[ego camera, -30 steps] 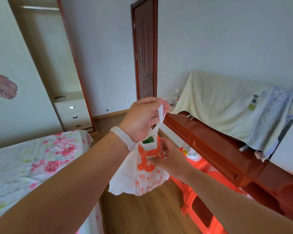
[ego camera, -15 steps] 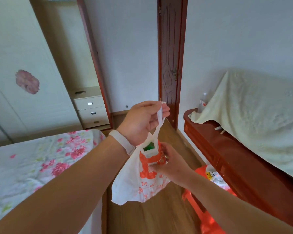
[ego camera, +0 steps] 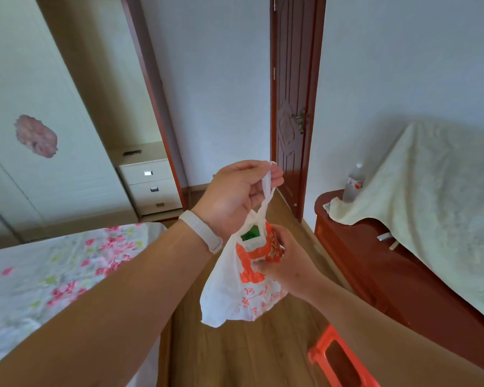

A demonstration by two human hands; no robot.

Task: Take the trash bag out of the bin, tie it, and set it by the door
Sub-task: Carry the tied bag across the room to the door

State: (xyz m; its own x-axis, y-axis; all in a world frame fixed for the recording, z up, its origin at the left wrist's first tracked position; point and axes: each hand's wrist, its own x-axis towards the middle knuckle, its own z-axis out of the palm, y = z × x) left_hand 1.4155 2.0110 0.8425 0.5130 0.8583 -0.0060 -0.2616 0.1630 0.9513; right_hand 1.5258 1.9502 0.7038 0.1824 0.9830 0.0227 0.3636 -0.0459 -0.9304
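Observation:
A small white trash bag (ego camera: pixel 229 291) with orange print hangs in the air in front of me, with something green showing in its mouth. My left hand (ego camera: pixel 235 194), with a white band on the wrist, pinches a twisted white handle strip and holds it up. Lower down, my right hand (ego camera: pixel 285 263) grips the bag's orange upper part from the right side. The dark brown door (ego camera: pixel 291 107) stands ahead, beyond the bag, at the end of a wooden floor strip. No bin is in view.
A bed with a floral sheet (ego camera: pixel 53 275) fills the left. A red-brown cabinet (ego camera: pixel 361 261) draped with a pale cloth (ego camera: pixel 430 205) runs along the right, with a plastic bottle (ego camera: pixel 352 182) on it. An orange plastic stool (ego camera: pixel 338 358) stands at the bottom right. White drawers (ego camera: pixel 148 185) sit back left.
The view has swung so the door sits more to the centre-right and looks nearer. Both hands keep the same hold on the bag. The orange stool has dropped low in the view.

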